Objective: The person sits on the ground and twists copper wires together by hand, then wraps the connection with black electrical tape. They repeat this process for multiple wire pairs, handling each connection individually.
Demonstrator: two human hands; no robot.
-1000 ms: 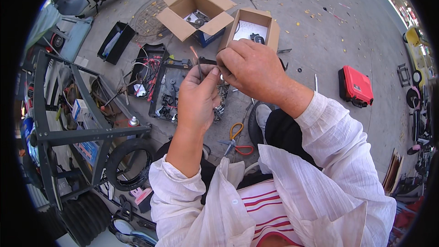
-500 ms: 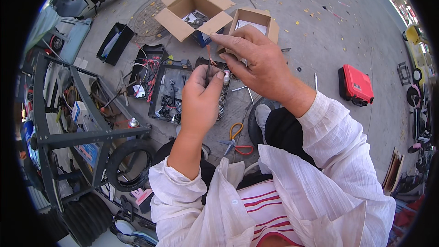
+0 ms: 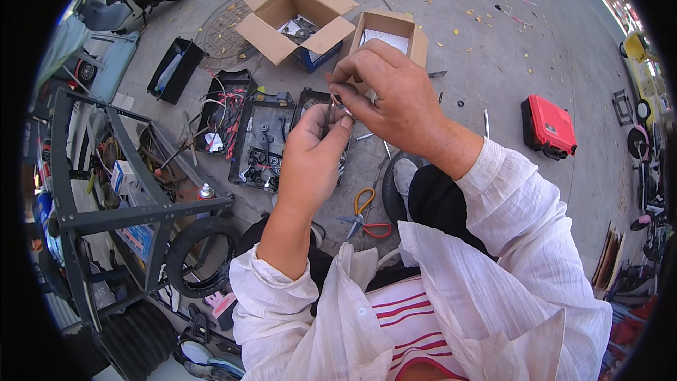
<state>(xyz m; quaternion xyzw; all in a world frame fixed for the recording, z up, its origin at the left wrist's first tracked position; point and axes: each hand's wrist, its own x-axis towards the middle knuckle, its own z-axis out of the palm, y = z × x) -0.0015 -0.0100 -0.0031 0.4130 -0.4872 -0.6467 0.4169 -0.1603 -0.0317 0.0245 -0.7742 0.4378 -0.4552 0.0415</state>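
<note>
far left, a dark metal rack (image 3: 106, 219) and a tyre (image 3: 201, 257) crowd my knee; open black trays of wiring (image 3: 243, 130) lie on the pavement (image 3: 493, 49) ahead; my left hand (image 3: 310, 155) is raised, fingers closed narrow around a small wire end (image 3: 340, 104), held up near my eyes, i'd say to see it; my right hand (image 3: 388, 95) pinches the same piece from above; orange-handled cutters (image 3: 363, 215) lie below; cardboard boxes (image 3: 296, 17) beyond; a red case (image 3: 549, 125) sits well apart, right.
</note>
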